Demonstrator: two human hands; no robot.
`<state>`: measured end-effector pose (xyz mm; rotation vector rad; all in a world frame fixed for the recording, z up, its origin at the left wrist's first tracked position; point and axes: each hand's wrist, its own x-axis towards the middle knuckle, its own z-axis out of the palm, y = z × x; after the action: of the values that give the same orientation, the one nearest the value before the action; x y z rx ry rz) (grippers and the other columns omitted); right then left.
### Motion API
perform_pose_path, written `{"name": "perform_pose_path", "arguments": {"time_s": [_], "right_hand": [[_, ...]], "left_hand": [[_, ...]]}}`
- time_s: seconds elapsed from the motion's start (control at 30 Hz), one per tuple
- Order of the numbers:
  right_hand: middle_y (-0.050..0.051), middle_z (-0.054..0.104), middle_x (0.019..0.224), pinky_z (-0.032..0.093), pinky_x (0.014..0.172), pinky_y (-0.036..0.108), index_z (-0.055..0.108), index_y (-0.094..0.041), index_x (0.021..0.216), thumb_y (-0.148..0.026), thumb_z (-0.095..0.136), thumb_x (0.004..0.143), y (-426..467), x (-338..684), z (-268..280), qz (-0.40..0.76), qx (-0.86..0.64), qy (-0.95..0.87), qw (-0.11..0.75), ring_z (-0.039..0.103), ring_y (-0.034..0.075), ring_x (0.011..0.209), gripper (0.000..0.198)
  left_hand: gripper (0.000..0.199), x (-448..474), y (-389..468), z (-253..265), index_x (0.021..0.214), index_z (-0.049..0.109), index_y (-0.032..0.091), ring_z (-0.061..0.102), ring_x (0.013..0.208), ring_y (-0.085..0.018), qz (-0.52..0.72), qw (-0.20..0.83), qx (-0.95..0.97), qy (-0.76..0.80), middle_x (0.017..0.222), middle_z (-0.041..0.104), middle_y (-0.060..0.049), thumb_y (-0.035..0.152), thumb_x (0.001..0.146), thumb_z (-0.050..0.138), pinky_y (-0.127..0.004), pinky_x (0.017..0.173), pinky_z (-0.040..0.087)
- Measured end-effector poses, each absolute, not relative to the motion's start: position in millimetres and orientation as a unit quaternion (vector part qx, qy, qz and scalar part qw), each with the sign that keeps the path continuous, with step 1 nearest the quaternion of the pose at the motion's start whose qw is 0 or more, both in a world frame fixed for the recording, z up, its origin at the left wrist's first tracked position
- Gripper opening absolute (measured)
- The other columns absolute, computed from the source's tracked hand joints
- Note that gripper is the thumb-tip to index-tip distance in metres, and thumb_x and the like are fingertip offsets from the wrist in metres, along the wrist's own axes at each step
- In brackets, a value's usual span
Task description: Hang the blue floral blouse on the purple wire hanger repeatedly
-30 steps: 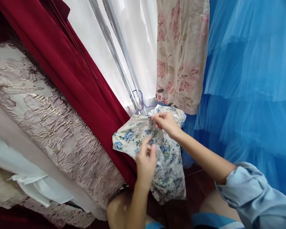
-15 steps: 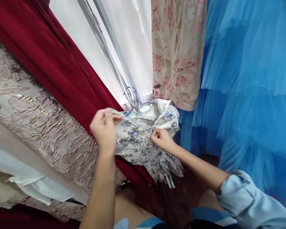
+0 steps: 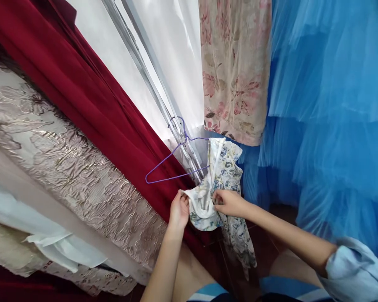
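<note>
A white floral garment (image 3: 228,176) with blue and green flowers hangs by one shoulder from the right arm of a purple hanger (image 3: 165,161). The hanger's left arm is bare, and its hook is at the metal bars. My left hand (image 3: 179,212) pinches the edge of the garment's loose side, below the hanger. On the other side of that opening, my right hand (image 3: 229,203) has its fingers closed on the cloth. The garment's lower part dangles beneath my right hand.
Metal bars (image 3: 151,79) slope down before a white cloth (image 3: 176,54). Dark red fabric (image 3: 91,105) and a textured floral cloth (image 3: 75,167) hang left. A pink-flowered cloth (image 3: 236,75) and blue tulle (image 3: 330,126) hang right. Dark floor tiles (image 3: 220,260) lie below.
The garment's left side has come off the hanger, baring its left arm. My left hand has moved down and right with the cloth edge; my right hand has shifted slightly down and right.
</note>
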<state>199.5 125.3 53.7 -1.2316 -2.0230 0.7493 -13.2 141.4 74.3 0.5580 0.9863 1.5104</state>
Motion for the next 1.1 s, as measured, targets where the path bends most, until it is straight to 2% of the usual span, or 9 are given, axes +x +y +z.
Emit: {"name": "perform_pose_path", "arguments": {"time_s": [0.1, 0.23, 0.3, 0.4, 0.53, 0.63, 0.77, 0.97, 1.1], "right_hand": [[0.010, 0.067, 0.108, 0.046, 0.086, 0.034, 0.062, -0.015, 0.109, -0.014, 0.067, 0.066, 123, 197, 61, 0.309, -0.361, -0.796, 0.375, 0.060, 0.026, 0.099, 0.044], [0.004, 0.069, 0.099, 0.049, 0.089, 0.035, 0.064, -0.017, 0.105, -0.016, 0.064, 0.071, 128, 189, 72, 0.510, -0.232, -0.733, 0.385, 0.063, 0.022, 0.094, 0.034], [0.004, 0.072, 0.100, 0.048, 0.097, 0.036, 0.066, -0.018, 0.104, -0.023, 0.061, 0.077, 136, 189, 73, 0.604, -0.236, -0.618, 0.444, 0.065, 0.022, 0.099, 0.028], [0.006, 0.075, 0.094, 0.049, 0.098, 0.036, 0.067, -0.017, 0.102, -0.025, 0.059, 0.079, 147, 197, 75, 0.701, -0.299, -0.403, 0.506, 0.069, 0.023, 0.097, 0.025], [0.009, 0.075, 0.078, 0.056, 0.084, 0.035, 0.067, -0.013, 0.098, -0.022, 0.054, 0.080, 142, 213, 84, 0.783, -0.352, -0.270, 0.436, 0.072, 0.023, 0.077, 0.024], [0.009, 0.074, 0.075, 0.056, 0.072, 0.032, 0.068, -0.011, 0.097, -0.021, 0.054, 0.078, 124, 218, 96, 0.790, -0.382, -0.295, 0.377, 0.070, 0.021, 0.068, 0.025], [0.006, 0.074, 0.077, 0.052, 0.068, 0.027, 0.069, -0.012, 0.092, -0.019, 0.060, 0.075, 98, 222, 118, 0.739, -0.410, -0.423, 0.327, 0.067, 0.019, 0.070, 0.021], [0.005, 0.072, 0.098, 0.050, 0.091, 0.033, 0.066, -0.015, 0.110, -0.025, 0.067, 0.078, 77, 234, 139, 0.723, -0.333, -0.547, 0.258, 0.067, 0.021, 0.096, 0.034], [0.004, 0.063, 0.114, 0.045, 0.098, 0.032, 0.066, -0.016, 0.105, -0.030, 0.073, 0.077, 71, 237, 137, 0.656, -0.306, -0.663, 0.193, 0.058, 0.021, 0.109, 0.032]], "left_hand": [[0.017, 20, 119, 91, 0.086, 0.063, 0.017, 0.064, 0.073, -0.016, 0.561, 0.558, 0.474, 0.386, 0.082, 0.067, -0.003, 0.033, 0.091, 0.063, -0.026, 0.068, 0.050], [0.020, 47, 96, 130, 0.108, 0.071, 0.022, 0.064, 0.094, -0.018, 0.398, 0.342, 0.778, 0.346, 0.098, 0.069, -0.004, 0.030, 0.096, 0.057, -0.030, 0.090, 0.048], [0.032, 49, 92, 136, 0.128, 0.063, 0.026, 0.060, 0.112, -0.021, 0.390, 0.259, 0.812, 0.349, 0.118, 0.066, -0.006, 0.026, 0.097, 0.056, -0.034, 0.103, 0.043], [0.047, 39, 98, 124, 0.142, 0.049, 0.027, 0.057, 0.119, -0.022, 0.439, 0.214, 0.786, 0.380, 0.129, 0.060, -0.008, 0.024, 0.096, 0.056, -0.036, 0.102, 0.044], [0.059, 16, 110, 97, 0.143, 0.045, 0.029, 0.050, 0.129, -0.023, 0.449, 0.199, 0.762, 0.421, 0.142, 0.050, -0.008, 0.010, 0.089, 0.055, -0.039, 0.105, 0.043], [0.074, 9, 111, 82, 0.149, 0.038, 0.031, 0.040, 0.140, -0.024, 0.399, 0.253, 0.781, 0.408, 0.151, 0.041, -0.007, 0.005, 0.083, 0.057, -0.043, 0.117, 0.034], [0.067, 18, 103, 68, 0.145, 0.045, 0.027, 0.041, 0.140, -0.026, 0.332, 0.333, 0.808, 0.353, 0.150, 0.044, -0.010, 0.014, 0.083, 0.066, -0.044, 0.121, 0.028], [0.079, 36, 98, 78, 0.151, 0.035, 0.031, 0.030, 0.146, -0.029, 0.378, 0.313, 0.817, 0.303, 0.160, 0.027, -0.009, 0.024, 0.083, 0.073, -0.046, 0.122, 0.027], [0.068, 48, 102, 82, 0.142, 0.052, 0.029, 0.037, 0.141, -0.029, 0.316, 0.317, 0.852, 0.274, 0.152, 0.041, -0.008, 0.034, 0.079, 0.077, -0.043, 0.120, 0.029]]}}
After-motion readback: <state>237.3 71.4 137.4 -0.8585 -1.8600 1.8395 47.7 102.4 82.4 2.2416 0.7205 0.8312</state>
